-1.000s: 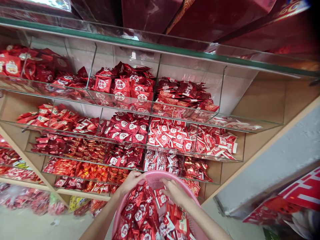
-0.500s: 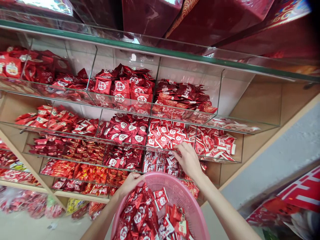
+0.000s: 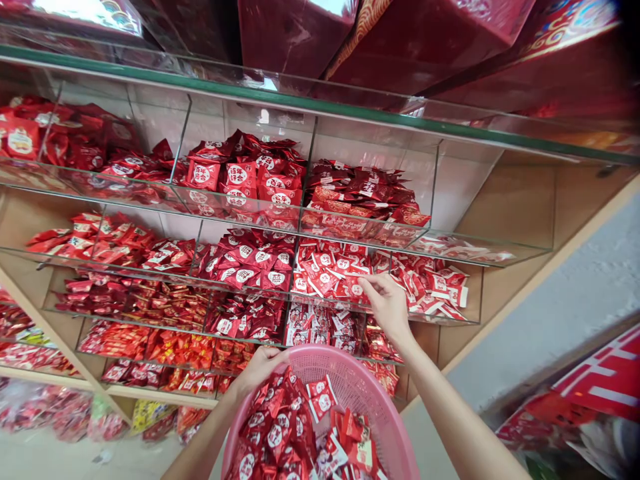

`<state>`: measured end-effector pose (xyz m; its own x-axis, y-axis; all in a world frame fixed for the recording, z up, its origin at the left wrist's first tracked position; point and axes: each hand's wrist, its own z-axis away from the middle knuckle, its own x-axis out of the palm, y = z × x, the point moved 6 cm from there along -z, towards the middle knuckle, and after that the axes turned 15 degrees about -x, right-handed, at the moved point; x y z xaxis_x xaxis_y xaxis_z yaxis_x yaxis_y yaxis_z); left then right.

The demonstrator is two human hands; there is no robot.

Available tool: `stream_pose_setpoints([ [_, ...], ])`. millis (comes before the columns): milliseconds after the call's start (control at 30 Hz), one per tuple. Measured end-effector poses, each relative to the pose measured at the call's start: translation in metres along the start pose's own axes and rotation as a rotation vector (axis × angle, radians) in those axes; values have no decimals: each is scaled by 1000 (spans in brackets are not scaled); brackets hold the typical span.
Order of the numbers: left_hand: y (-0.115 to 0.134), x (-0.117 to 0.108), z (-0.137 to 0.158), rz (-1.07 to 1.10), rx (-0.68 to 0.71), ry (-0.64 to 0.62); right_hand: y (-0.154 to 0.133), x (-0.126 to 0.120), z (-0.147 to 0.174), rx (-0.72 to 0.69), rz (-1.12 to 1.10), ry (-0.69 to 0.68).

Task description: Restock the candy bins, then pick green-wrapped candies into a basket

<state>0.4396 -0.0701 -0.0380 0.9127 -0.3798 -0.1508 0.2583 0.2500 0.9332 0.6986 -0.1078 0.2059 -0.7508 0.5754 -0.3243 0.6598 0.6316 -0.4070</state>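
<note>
My left hand is closed on the rim of a pink plastic basket, which is tilted toward me. Inside it lie many red candy packets with round white labels, and a few red-and-white ones. At the glass-fronted shelf, the thumb and fingers of my right hand are pinched at the edge of a red-and-white candy packet. That packet is at the front of a compartment full of matching packets. My palm hides part of the compartment to the right.
Glass dividers and a glass front lip edge the compartments. More red packets fill the shelf above. Large dark red boxes stand overhead. A grey wall is on the right, and bagged goods lie on the floor.
My right hand has shifted slightly right and up, with a red-and-white packet now at its fingertips. My left hand and the basket have stayed in place.
</note>
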Motion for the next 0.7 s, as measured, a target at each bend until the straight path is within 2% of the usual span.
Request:
stream_pose_setpoints([
  [100, -2, 0, -2, -11, 12, 3, 6, -6, 2, 140, -177, 111],
  [200, -4, 0, -3, -6, 3, -8, -7, -7, 4, 181, -294, 90],
  [267, -3, 1, -1, 9, -13, -21, -21, 1, 10, 170, -362, -41],
  [400, -1, 2, 4, 20, -49, -35, -33, 40, 47, 109, -462, -475],
  [533, 1, 2, 5, 14, -42, -44, 0, 80, 112, 151, -384, -785],
  [633, 3, 2, 5, 9, -24, -36, 28, 97, 155, 242, -307, -906],
  [700, 4, 2, 6, 12, -29, -27, 38, 100, 172, 273, -271, -920],
])
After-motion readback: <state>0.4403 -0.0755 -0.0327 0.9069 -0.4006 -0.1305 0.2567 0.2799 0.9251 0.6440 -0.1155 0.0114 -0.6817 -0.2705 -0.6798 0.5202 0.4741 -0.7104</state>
